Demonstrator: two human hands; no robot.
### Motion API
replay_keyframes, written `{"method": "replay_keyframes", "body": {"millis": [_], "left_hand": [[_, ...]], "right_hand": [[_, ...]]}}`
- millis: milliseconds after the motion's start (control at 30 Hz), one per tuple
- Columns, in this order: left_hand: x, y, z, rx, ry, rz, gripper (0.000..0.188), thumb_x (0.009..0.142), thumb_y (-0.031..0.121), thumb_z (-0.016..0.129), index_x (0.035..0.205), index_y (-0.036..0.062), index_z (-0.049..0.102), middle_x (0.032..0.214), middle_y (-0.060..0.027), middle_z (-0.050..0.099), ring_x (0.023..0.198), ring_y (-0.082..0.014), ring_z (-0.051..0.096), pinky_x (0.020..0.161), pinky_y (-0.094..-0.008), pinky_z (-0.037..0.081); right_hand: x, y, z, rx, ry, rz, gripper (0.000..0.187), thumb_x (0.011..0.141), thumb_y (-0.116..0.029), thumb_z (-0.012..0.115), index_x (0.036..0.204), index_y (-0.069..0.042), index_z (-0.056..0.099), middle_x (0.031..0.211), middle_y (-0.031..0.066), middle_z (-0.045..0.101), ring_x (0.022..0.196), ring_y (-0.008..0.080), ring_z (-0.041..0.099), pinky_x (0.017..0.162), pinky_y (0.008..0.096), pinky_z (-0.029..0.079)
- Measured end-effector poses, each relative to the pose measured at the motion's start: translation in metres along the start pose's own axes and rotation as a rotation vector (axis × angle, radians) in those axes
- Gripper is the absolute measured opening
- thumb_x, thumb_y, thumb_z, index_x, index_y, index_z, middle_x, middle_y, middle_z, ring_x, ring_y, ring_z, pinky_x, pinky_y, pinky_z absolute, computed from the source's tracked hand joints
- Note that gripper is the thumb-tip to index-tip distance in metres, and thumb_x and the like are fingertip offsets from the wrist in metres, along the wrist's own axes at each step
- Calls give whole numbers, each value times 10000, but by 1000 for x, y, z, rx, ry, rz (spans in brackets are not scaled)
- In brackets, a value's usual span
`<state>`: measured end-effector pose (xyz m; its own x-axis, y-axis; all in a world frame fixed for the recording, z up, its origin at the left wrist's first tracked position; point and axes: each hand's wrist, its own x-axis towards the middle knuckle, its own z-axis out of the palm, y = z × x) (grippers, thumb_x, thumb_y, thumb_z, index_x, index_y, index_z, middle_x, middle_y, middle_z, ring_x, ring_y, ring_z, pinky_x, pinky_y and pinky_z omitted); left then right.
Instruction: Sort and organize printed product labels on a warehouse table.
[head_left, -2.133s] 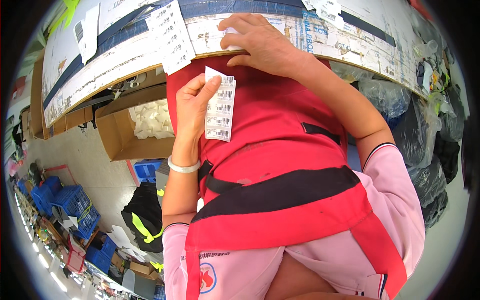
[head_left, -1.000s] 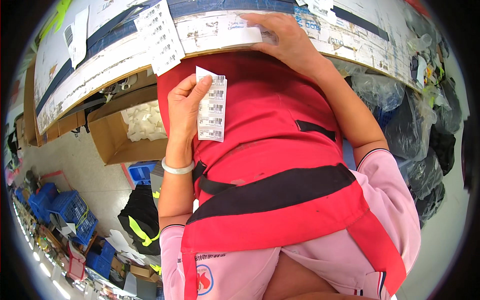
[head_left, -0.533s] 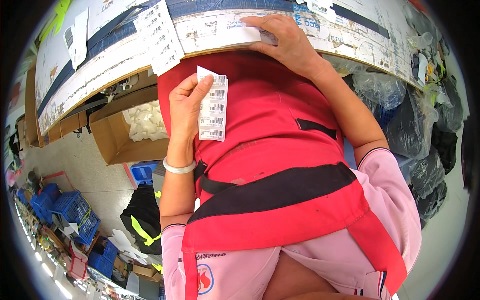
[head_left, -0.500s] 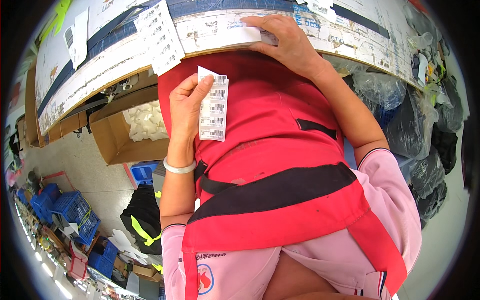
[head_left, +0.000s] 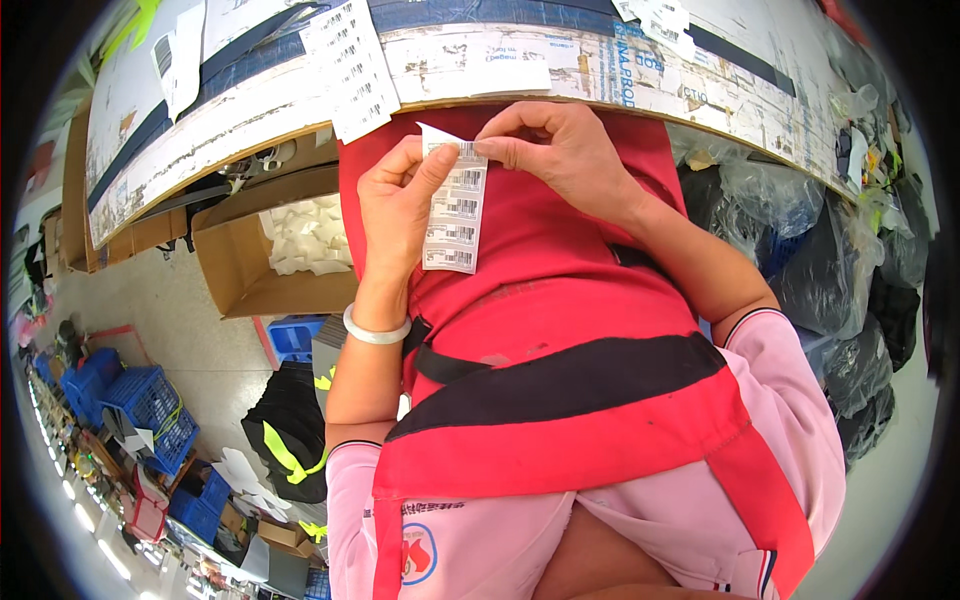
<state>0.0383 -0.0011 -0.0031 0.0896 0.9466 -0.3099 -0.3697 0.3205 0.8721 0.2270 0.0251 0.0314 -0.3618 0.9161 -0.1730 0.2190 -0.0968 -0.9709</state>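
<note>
My left hand (head_left: 398, 195) grips a short white strip of barcode labels (head_left: 454, 222) by its upper end, thumb on the front. The strip hangs down in front of my red apron (head_left: 560, 260), and its top corner bends away to a point. At the strip's upper right edge, my right hand (head_left: 575, 160) pinches the top label between thumb and forefinger. Whether that label has come loose from its backing is hard to see. On the worktable just beyond my hands lies a white paper piece (head_left: 510, 74).
A longer label sheet (head_left: 352, 75) hangs over the edge of the worn worktable (head_left: 430, 80). Below on the left, an open carton (head_left: 225, 265) holds white pieces (head_left: 305, 235). Blue crates (head_left: 155, 410) stand on the floor farther left. Filled plastic bags (head_left: 830, 265) crowd the right side.
My right hand has left the white paper piece on the worktable and come down to the strip's top edge. My left hand still holds the strip.
</note>
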Motion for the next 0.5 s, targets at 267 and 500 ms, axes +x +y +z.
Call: {"method": "replay_keyframes", "body": {"millis": [267,500], "left_hand": [[3,-9,-8,222,19,159,135,912,101,607,842,4,670,725,19,610,613,-10,491,554,-179,383],[14,0,-10,-220,176,-184,188,919,156,576,837,7,657,749,-42,659,633,-84,601,565,-223,473]], "right_hand": [[-2,14,11,-119,101,-178,95,826,-106,680,876,-27,661,784,34,629,682,135,595,602,255,488],[-9,3,14,-441,125,-661,98,766,-100,700,843,-80,643,817,50,613,693,236,608,623,321,514]]}}
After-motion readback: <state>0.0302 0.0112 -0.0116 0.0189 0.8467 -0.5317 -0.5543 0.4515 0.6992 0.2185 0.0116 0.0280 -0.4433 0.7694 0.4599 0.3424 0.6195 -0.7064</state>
